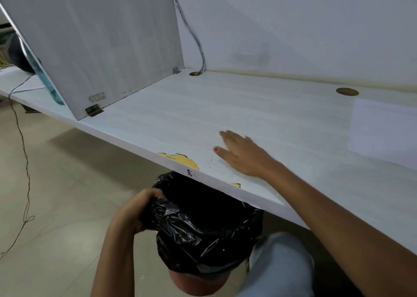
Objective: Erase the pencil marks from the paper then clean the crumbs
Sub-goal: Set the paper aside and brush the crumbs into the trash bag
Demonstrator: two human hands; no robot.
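A: While the right hand (242, 153) lies flat on the table (180, 116), how are its fingers set?

B: Spread and straight, palm down near the front edge, holding nothing. A few dark crumbs (209, 162) sit just left of its thumb, close to the chipped yellow patch (182, 160) in the table's edge.

A: And the left hand (137, 208)?

B: Below the table, fingers curled tight around the rim of a black bin bag (203, 229). The bag lines a bin (194, 284) whose reddish lower part shows under the plastic; its mouth sits under the table's edge, beneath the crumbs.

A: Where is the paper?

B: A white paper (383, 129) lies at the far right of the table, well apart from the right hand. I cannot tell whether any pencil marks are on it.

A: The rest of the surface?

B: Pale wood-grain, with two round cable holes (347, 91) near the wall and a grey cable (191, 32) dropping into the left one. An upright divider panel (101, 44) stands at the left, fixed by a small bracket (93, 110). Beige tiled floor (56, 195) below, with a thin wire (23, 172) trailing across it.
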